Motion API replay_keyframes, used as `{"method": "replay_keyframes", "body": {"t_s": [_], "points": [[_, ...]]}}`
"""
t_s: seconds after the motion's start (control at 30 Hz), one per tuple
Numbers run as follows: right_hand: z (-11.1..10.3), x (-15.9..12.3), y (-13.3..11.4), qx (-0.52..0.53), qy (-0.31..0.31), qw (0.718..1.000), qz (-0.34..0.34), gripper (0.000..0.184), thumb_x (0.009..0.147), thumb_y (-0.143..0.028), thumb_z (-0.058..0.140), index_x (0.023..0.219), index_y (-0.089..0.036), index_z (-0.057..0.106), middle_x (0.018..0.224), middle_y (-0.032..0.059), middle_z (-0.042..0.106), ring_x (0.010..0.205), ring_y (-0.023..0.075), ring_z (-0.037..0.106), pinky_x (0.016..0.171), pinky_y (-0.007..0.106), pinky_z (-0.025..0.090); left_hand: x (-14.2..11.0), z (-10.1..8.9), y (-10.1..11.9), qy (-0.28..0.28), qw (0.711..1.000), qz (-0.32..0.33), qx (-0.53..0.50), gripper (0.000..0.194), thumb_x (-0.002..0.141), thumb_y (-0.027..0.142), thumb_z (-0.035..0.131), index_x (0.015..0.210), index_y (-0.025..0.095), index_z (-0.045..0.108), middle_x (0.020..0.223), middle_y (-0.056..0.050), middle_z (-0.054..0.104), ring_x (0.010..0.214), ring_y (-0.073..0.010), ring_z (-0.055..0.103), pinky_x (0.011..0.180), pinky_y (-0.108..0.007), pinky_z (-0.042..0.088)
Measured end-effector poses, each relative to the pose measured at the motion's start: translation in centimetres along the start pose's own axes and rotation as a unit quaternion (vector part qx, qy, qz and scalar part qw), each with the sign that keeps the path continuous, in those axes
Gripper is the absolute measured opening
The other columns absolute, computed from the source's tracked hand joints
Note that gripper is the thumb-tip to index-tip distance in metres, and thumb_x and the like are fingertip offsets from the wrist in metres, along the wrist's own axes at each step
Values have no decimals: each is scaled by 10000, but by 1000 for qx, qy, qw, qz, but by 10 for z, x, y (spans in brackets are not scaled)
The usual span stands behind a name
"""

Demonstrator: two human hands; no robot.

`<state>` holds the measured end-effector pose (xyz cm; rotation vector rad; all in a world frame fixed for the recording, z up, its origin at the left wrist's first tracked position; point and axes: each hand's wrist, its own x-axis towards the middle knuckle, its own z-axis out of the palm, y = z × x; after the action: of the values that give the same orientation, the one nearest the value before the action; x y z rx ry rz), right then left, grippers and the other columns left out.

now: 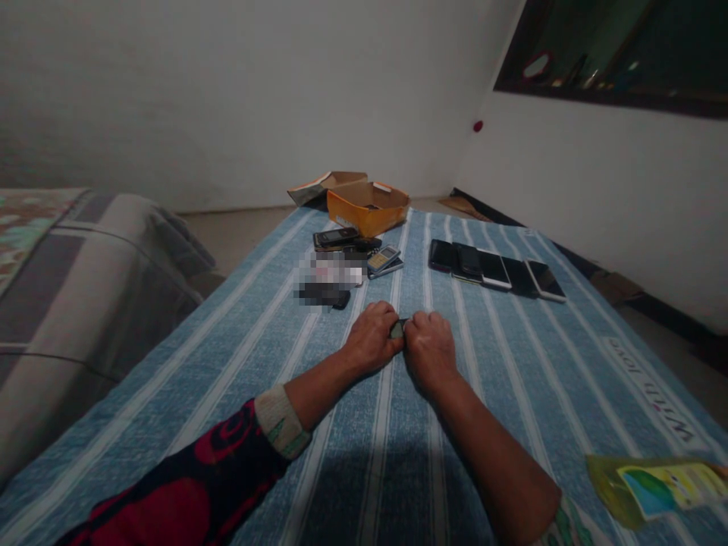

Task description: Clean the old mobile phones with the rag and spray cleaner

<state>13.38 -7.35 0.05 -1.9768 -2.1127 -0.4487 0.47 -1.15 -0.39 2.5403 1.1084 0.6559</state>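
Note:
Both my hands meet over the middle of the striped blue cloth, gripping one small mobile phone between them. Only a greenish-grey patch, perhaps its screen, and a dark edge show; the fingers hide the rest. My left hand is curled round its left side. On the other side, my right hand is closed with its knuckles up. Just beyond lies a pile of older phones, among them a dark one and a silver keypad phone. Part of that pile is blurred out.
An open orange cardboard box stands at the far end. To the right lies a row of several smartphones, with a white-edged one at its end. A yellow-green packet rests near the right edge. A draped sofa is at left.

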Motion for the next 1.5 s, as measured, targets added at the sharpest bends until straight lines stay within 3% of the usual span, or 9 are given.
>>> {"method": "replay_keyframes", "body": {"t_s": [0.13,0.33,0.53,0.73,0.9,1.1,1.33,1.5], "points": [[2,3,11,-19,-5,998,66,170,897,-102,548,808,-135,689,883,120,603,852,249,456,670,359,273,0,-2,1,-9,1000,-5,0,208,723,283,750,888,172,688,1031,-76,632,964,-247,569,834,-367,494],[2,-8,2,-8,9,1000,1,175,912,-105,523,849,-150,680,872,95,601,833,242,450,694,363,279,1,-2,2,-9,1000,-4,11,217,733,270,745,904,148,690,1022,-87,632,965,-248,569,849,-358,494],[2,-1,15,-19,-16,997,67,175,907,-103,527,836,-136,683,896,110,608,857,242,459,690,353,281,0,-2,1,-10,1000,2,9,204,737,289,739,895,167,698,1037,-84,631,972,-252,570,853,-373,494],[-1,-18,4,-17,3,1000,3,164,914,-117,530,839,-150,672,873,100,600,830,241,450,689,360,282,0,-1,0,-3,1000,4,0,177,735,253,720,889,169,698,1027,-83,629,973,-249,566,860,-381,490],[-5,-16,2,-34,-18,997,62,172,907,-93,529,839,-137,680,892,113,618,841,251,468,687,365,290,0,-2,2,-9,1000,-1,5,198,732,284,740,887,171,694,1035,-81,627,973,-254,562,849,-376,494],[-4,-22,-7,-26,7,1000,9,188,916,-92,517,830,-145,676,863,100,614,821,240,469,691,365,288,1,-2,2,-11,1000,2,11,195,747,269,726,897,148,695,1035,-96,626,969,-250,564,865,-367,489],[-4,-19,2,-48,2,997,61,178,896,-89,543,795,-137,681,848,112,623,810,249,474,672,366,280,1,-3,3,-11,1000,5,9,232,722,287,757,899,148,697,1029,-90,630,969,-255,564,861,-371,492],[0,-22,-6,-32,34,999,-3,189,911,-100,526,813,-145,681,839,96,619,799,233,468,672,358,281,1,-2,3,-10,1000,-4,18,208,757,279,721,908,139,697,1034,-97,635,969,-256,566,852,-366,495]]}}
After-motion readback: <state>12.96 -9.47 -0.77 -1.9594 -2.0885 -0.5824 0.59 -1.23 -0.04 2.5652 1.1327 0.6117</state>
